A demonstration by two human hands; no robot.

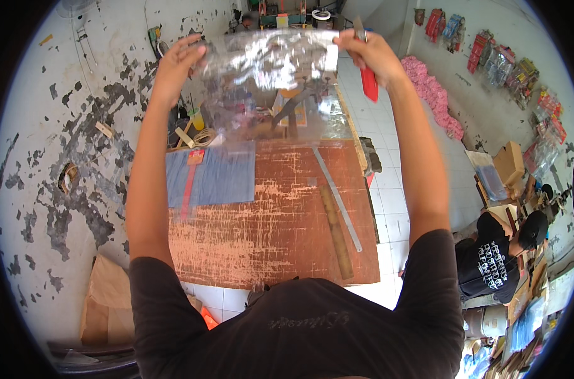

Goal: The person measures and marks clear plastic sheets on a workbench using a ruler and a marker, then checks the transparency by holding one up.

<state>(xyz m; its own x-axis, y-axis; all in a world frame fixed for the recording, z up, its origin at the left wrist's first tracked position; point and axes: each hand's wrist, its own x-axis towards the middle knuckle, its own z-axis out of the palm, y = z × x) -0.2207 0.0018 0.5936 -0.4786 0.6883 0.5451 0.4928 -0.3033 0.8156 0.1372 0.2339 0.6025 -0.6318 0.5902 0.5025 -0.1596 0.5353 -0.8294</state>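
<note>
The sheet [268, 69] is held high over the desk [268, 237] now, its left edge pinched between the left hand's [176, 66] closed fingers, its right corner by the right hand's [376, 58], knife [368, 85] clasped there too!

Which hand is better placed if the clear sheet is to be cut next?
Probably the right hand: it holds the red-handled cutter beside the clear sheet. The left hand, at the sheet's upper left corner, shows no tool.

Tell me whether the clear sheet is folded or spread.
Spread: the sheet stretches wide between the left hand and right hand; whether it is doubled, I cannot tell.
</note>
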